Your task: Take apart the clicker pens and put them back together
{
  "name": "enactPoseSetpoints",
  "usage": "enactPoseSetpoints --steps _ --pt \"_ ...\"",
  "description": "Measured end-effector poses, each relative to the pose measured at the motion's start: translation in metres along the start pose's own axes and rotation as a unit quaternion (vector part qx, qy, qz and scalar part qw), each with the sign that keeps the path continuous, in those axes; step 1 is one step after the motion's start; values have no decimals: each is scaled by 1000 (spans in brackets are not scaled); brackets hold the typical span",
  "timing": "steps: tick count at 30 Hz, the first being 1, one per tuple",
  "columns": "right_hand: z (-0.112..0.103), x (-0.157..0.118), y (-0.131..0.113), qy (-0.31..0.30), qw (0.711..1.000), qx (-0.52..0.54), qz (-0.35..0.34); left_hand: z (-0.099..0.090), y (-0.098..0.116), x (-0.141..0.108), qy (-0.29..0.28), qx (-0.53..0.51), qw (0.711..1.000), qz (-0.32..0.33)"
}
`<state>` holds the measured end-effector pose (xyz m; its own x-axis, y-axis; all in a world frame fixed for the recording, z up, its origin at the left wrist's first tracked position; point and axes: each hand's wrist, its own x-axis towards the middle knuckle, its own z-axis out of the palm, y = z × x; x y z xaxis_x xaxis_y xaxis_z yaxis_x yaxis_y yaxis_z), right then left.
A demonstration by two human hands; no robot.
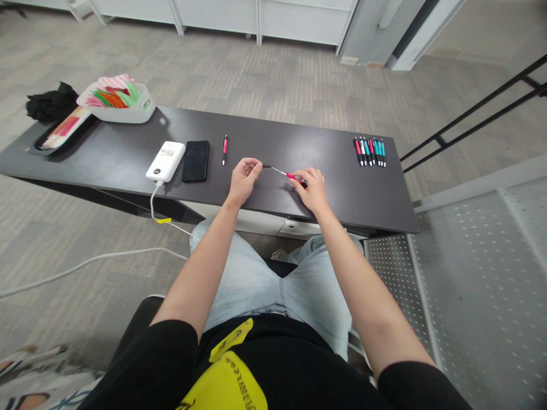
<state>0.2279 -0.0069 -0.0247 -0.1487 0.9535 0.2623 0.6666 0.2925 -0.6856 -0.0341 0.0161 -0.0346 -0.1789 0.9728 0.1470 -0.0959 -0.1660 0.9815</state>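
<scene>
Yellow printed cloth, worn over a black shirt. Left hand: pinched on a dark pen tip, apparently for fine control. Right hand: closed on a red barrel, seemingly to steady it; a thin shaft spans between, above the desk. Beyond: one red pen, alone, within reach. Far right: assorted pens, side by side, likely for order. Leftward: black phone; white power bank, cabled at its near end; white basket, corralling colourful items.
</scene>
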Motion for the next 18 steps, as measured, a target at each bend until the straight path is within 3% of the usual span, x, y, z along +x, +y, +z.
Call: enactPoseSetpoints --steps 18 --pt "1 0 -1 -5 1000 -14 -16 2 4 -5 -55 55 997 8"
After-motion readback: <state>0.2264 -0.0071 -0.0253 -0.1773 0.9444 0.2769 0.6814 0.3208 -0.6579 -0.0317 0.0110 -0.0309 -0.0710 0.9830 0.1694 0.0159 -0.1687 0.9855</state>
